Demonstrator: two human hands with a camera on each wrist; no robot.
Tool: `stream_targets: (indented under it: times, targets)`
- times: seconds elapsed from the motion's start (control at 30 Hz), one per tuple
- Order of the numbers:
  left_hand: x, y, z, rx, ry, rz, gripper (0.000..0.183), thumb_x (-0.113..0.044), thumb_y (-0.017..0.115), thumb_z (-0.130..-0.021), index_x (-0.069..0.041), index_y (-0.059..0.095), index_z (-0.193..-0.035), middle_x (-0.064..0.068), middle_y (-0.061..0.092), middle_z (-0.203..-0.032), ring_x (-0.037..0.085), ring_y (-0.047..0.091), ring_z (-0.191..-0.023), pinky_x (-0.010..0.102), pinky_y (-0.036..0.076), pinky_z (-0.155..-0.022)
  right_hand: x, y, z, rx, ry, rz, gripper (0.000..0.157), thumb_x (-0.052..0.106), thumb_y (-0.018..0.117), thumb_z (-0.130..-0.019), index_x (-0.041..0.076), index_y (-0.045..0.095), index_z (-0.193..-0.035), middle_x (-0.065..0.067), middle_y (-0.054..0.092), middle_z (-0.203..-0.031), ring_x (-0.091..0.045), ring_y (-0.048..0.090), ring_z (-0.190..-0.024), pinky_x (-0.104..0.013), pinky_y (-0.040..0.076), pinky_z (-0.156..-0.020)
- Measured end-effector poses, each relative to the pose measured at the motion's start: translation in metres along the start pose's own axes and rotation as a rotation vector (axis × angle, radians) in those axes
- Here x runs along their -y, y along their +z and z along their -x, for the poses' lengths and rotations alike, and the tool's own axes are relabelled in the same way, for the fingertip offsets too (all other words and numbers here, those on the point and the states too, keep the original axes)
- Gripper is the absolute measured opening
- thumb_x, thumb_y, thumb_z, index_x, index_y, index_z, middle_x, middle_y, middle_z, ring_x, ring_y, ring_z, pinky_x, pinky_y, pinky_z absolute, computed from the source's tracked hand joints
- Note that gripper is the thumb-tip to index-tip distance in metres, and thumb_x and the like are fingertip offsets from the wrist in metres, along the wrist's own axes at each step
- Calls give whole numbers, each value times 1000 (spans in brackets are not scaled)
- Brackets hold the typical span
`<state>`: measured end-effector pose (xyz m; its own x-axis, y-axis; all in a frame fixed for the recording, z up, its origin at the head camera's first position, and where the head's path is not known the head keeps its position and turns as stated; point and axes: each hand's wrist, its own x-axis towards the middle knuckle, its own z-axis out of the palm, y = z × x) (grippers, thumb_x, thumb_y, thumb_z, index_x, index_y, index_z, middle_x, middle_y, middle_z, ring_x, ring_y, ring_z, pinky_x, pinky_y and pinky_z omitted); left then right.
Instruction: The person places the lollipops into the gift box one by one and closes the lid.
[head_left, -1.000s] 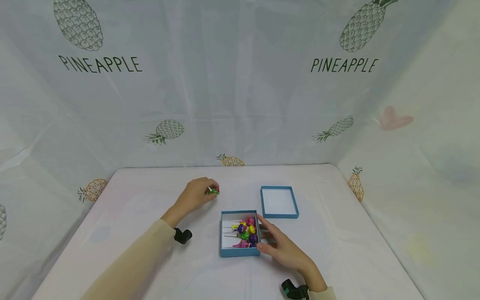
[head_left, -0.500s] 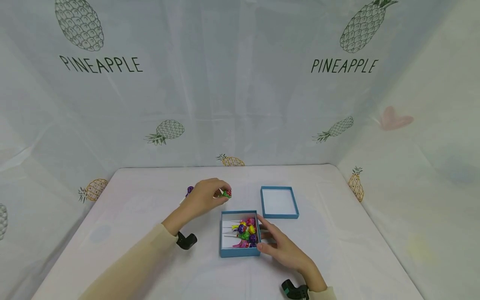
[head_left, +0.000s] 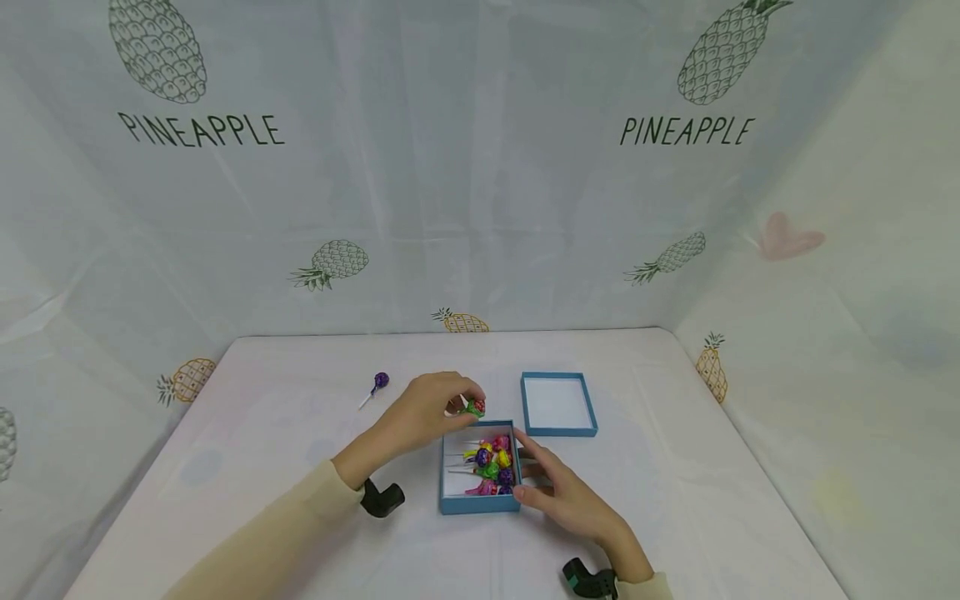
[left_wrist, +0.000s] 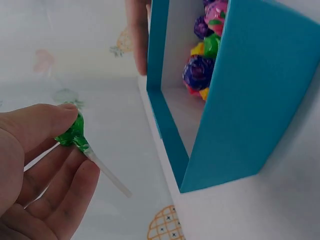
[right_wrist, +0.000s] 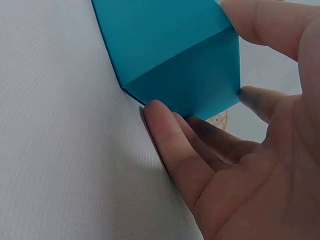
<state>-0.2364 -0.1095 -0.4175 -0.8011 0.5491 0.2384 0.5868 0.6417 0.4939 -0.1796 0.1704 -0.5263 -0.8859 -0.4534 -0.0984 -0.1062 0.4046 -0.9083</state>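
My left hand [head_left: 431, 410] pinches a lollipop [head_left: 476, 407] by its green and red wrapped head, between thumb and fingers. Its white stick juts out beyond the fingers in the left wrist view, where the green wrapper [left_wrist: 75, 132] shows. This hand hovers at the back left edge of a blue box [head_left: 480, 505] with a white inside. Several wrapped lollipops [head_left: 491, 468] lie in the box, heads to the right and sticks to the left. My right hand [head_left: 566, 496] rests with thumb and fingertips against the box's right wall [right_wrist: 190, 75], fingers spread and only slightly bent.
A blue-rimmed lid [head_left: 558, 404] lies inside up behind the box, to the right. One purple lollipop [head_left: 381, 380] lies on the white-covered table [head_left: 300, 417] at the back left. A pineapple-print curtain [head_left: 480, 192] surrounds the back and sides.
My left hand has moved right and nearer, bringing the green and red lollipop to the box's back edge. The purple lollipop behind it has come into sight. My right hand stays put.
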Motion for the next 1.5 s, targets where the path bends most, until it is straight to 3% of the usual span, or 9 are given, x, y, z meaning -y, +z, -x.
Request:
stream_targets:
  times: [0.2, 0.37, 1.13, 1.5]
  targets:
    - [-8, 9, 2, 35, 47, 26, 25, -20, 85, -93, -20, 76, -116, -10, 74, -107, 7, 67, -89, 23, 57, -79, -2, -1, 0, 7, -5, 4, 78, 36, 69, -103, 35, 26, -169, -15, 44, -162, -33, 56, -134, -56, 52, -108]
    - [-11, 16, 3, 63, 38, 53, 25, -18, 85, -93, -19, 76, -116, -9, 74, -106, 8, 66, -90, 23, 58, -80, -2, -2, 0, 11, -11, 15, 78, 35, 69, -104, 33, 25, -169, -14, 45, -160, -31, 57, -133, -53, 53, -107]
    - [-4, 45, 12, 185, -7, 129, 25, -18, 85, -93, -17, 77, -116, -11, 70, -99, 2, 64, -84, 16, 55, -77, -1, -2, 1, 21, -22, 13, 78, 34, 68, -105, 33, 24, -170, -14, 42, -164, -32, 56, -135, -51, 53, -107]
    - [2, 54, 19, 208, 17, 101, 24, -17, 87, -91, -17, 76, -112, -10, 70, -99, 11, 67, -85, 17, 54, -76, -1, -2, 0, 20, -21, 11, 78, 34, 68, -105, 32, 24, -170, -13, 43, -163, -32, 55, -137, -48, 53, -106]
